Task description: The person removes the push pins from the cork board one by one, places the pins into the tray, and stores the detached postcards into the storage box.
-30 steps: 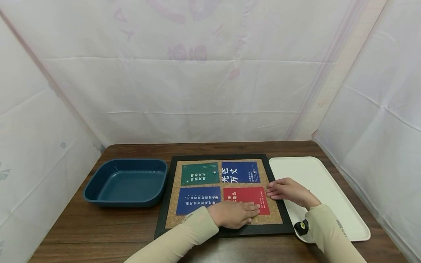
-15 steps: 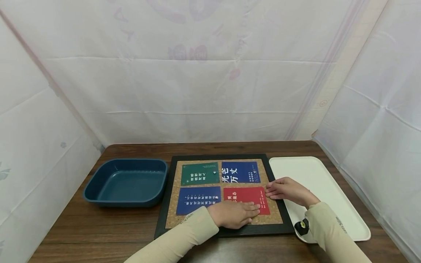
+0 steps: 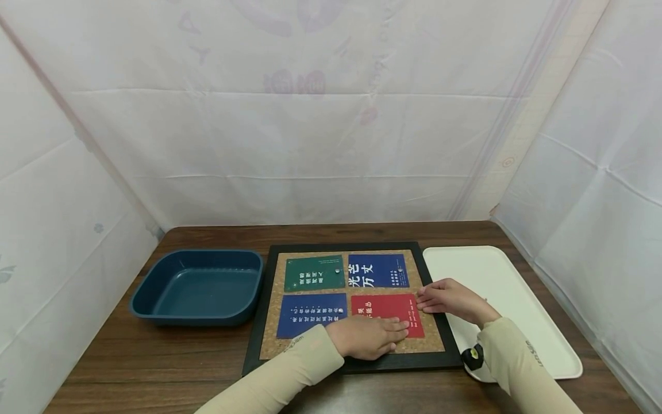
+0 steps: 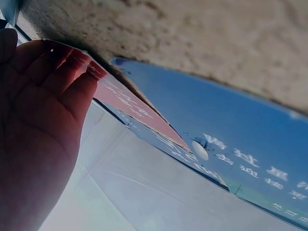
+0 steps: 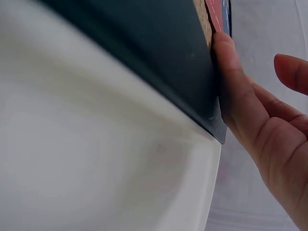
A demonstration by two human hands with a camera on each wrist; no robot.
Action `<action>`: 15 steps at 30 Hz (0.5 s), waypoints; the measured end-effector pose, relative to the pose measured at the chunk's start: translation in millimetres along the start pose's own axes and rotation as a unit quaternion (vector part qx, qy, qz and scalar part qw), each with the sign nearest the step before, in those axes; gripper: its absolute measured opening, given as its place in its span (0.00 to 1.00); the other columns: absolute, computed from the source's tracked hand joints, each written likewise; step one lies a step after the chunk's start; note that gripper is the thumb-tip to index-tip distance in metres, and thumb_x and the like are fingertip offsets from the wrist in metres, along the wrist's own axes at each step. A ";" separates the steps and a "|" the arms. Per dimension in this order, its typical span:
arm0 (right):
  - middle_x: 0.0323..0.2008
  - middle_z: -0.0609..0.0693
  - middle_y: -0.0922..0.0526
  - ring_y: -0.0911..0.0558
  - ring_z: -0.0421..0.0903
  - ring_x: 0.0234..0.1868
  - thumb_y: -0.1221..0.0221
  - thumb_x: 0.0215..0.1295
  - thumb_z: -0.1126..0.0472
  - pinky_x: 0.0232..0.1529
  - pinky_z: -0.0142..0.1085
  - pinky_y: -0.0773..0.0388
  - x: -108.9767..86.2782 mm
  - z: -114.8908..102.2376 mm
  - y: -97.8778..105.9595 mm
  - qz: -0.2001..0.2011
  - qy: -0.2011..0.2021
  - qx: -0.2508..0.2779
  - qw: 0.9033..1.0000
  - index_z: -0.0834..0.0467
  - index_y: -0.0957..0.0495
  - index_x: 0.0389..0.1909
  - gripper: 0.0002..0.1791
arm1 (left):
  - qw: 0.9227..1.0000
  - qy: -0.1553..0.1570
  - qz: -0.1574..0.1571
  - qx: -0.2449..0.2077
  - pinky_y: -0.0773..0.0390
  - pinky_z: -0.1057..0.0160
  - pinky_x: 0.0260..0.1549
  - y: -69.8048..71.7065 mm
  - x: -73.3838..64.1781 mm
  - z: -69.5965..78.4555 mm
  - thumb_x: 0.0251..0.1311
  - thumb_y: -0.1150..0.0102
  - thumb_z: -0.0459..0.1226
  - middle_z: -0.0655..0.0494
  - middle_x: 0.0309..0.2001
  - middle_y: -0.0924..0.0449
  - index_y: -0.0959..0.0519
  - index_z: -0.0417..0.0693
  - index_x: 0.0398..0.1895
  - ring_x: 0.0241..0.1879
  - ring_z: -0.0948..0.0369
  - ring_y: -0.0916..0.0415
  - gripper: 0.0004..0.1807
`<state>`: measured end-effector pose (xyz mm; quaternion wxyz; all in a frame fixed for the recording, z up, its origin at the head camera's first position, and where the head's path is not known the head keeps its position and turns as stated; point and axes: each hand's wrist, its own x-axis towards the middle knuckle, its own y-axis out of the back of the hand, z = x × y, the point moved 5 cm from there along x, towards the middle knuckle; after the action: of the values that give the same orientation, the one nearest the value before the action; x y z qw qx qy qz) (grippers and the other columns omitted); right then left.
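A red card with white writing lies at the near right of a black-framed cork board. My left hand rests palm down over its lower part, fingers straight; in the left wrist view the fingers reach over the red surface. At the card's right edge, the fingertips of my right hand touch down near the black frame. The right wrist view has one fingertip at the edge, with the thumb held apart. A blue card lies left of the red one, a white pin in it.
Along the board's far side are a green card and another blue card. A deep teal tray stands left on the wooden table. A white tray lies to the right, partly under my right arm.
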<state>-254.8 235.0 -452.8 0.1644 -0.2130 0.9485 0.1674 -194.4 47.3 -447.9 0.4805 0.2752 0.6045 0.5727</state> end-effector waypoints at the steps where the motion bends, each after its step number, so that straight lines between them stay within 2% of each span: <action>1: 0.44 0.62 0.16 0.15 0.46 0.41 0.51 0.73 0.60 0.47 0.38 0.17 0.1 0.0 0.1 -0.001 0.001 -0.001 1.000 0.78 0.30 0.55 0.23 | 1.000 0.000 0.000 0.000 0.40 0.71 0.68 -0.1 0.0 -0.1 0.74 0.60 0.46 0.65 0.74 0.43 0.41 0.57 0.74 0.73 0.69 0.48 0.26; 15: 0.40 0.58 0.15 0.16 0.45 0.39 0.52 0.74 0.60 0.46 0.37 0.16 0.8 -2.6 -2.4 -0.028 0.018 -0.020 0.999 0.77 0.27 0.52 0.21 | 1.000 0.001 0.004 -0.006 0.40 0.71 0.68 -0.2 0.2 -0.5 0.73 0.59 0.46 0.65 0.73 0.43 0.41 0.57 0.74 0.73 0.69 0.48 0.27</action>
<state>-255.0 231.7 -451.4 0.1474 -0.2460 0.9413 0.1779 -194.8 47.3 -448.2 0.4793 0.2745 0.6001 0.5786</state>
